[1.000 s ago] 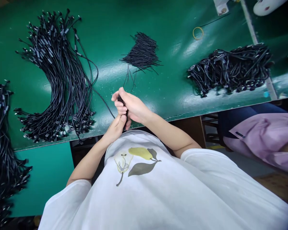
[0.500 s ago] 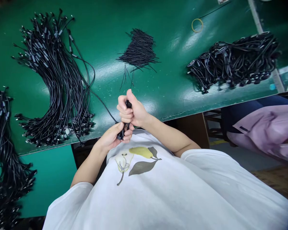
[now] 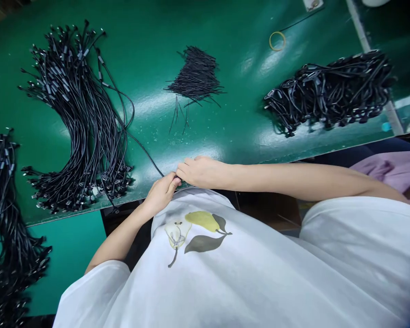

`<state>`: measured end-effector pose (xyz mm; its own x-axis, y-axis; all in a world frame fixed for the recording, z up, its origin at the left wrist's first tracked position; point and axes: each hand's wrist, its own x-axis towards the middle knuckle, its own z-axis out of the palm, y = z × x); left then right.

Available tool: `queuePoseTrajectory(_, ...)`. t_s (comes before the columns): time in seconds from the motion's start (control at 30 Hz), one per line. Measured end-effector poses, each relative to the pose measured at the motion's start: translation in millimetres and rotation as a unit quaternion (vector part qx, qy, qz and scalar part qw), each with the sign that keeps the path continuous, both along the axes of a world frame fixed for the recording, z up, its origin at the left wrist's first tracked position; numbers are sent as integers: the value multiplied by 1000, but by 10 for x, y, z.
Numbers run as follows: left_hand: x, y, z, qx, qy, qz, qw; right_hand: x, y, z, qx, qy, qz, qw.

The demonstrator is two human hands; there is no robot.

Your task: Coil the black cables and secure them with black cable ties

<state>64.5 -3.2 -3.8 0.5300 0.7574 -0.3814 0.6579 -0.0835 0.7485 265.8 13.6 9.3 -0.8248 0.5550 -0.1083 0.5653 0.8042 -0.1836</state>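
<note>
A black cable (image 3: 146, 152) runs from the large bundle down to the table's front edge and into my hands. My left hand (image 3: 160, 192) is closed on it, thumb pressed against the fingers. Touching it from the right, my right hand (image 3: 201, 172) has its fingers curled with its back turned up, closed at the same spot. What it pinches is mostly hidden; only a bit of black shows between the fingertips. Beyond my hands lies a pile of short black ties (image 3: 196, 75), a few of them loose in front.
A large bundle of black cables (image 3: 78, 118) lies left, another (image 3: 3, 200) at far left. Coiled black cables (image 3: 328, 93) are heaped at right. A yellow ring (image 3: 277, 41) lies on the green table (image 3: 232, 114). Pink clothing (image 3: 392, 168) of another person shows at right.
My right hand has turned from an upright fist to palm down and lowered toward my left hand, its elbow swinging out right. The dark loop between my hands is now covered.
</note>
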Motion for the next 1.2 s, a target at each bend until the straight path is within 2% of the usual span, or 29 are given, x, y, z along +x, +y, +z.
queuePoseTrajectory(0.13, 31, -19, 10, 112, 96, -55, 988, 17, 62, -35, -65, -15, 12, 998)
queuePoseTrajectory(0.2, 36, -2, -28, 127, 98, -68, 985, 33, 78, -92, -92, -6, -1, 996)
queuePoseTrajectory(0.27, 31, 29, -72, 104, 79, -57, 990, 44, 69, -169, -93, 6, -14, 996)
queuePoseTrajectory(0.3, 26, 49, -89, 69, 57, -50, 995, 48, 60, -209, -79, 9, -14, 997)
queuePoseTrajectory(0.37, 13, 90, -109, -64, -27, -32, 997, 65, 47, -275, -32, 14, 6, 999)
queuePoseTrajectory(0.4, 8, 111, -111, -146, -82, -17, 986, 78, 48, -299, -5, 18, 22, 1000)
queuePoseTrajectory(0.5, 6, 162, -101, -339, -213, 53, 915, 124, 77, -323, 59, 42, 68, 995)
queuePoseTrajectory(0.57, 20, 176, -100, -396, -240, 82, 883, 134, 91, -316, 70, 52, 90, 992)
queuePoseTrajectory(0.63, 43, 166, -125, -428, -243, 91, 866, 120, 90, -311, 46, 52, 100, 993)
queuePoseTrajectory(0.7, 64, 135, -174, -432, -238, 108, 863, 111, 102, -321, -9, 50, 97, 994)
queuePoseTrajectory(0.77, 74, 110, -229, -399, -221, 131, 880, 168, 192, -346, -73, 71, 82, 991)
queuePoseTrajectory(0.8, 73, 108, -250, -371, -212, 145, 892, 236, 284, -364, -94, 96, 45, 990)
queuePoseTrajectory(0.87, 66, 142, -264, -309, -216, 193, 906, 456, 565, -410, -90, 154, -109, 978)
queuePoseTrajectory(0.93, 70, 216, -238, -258, -254, 261, 895, 738, 922, -484, -41, 183, -305, 934)
queuePoseTrajectory(1.0, 96, 297, -187, -220, -306, 313, 872, 990, 1251, -590, -5, 175, -418, 891)
queuePoseTrajectory(1.1, 164, 358, -115, -193, -348, 336, 854, 1175, 1521, -770, 7, 152, -473, 868)
queuePoseTrajectory(1.2, 214, 340, -87, -156, -342, 336, 864, 1185, 1543, -891, 14, 143, -488, 861)
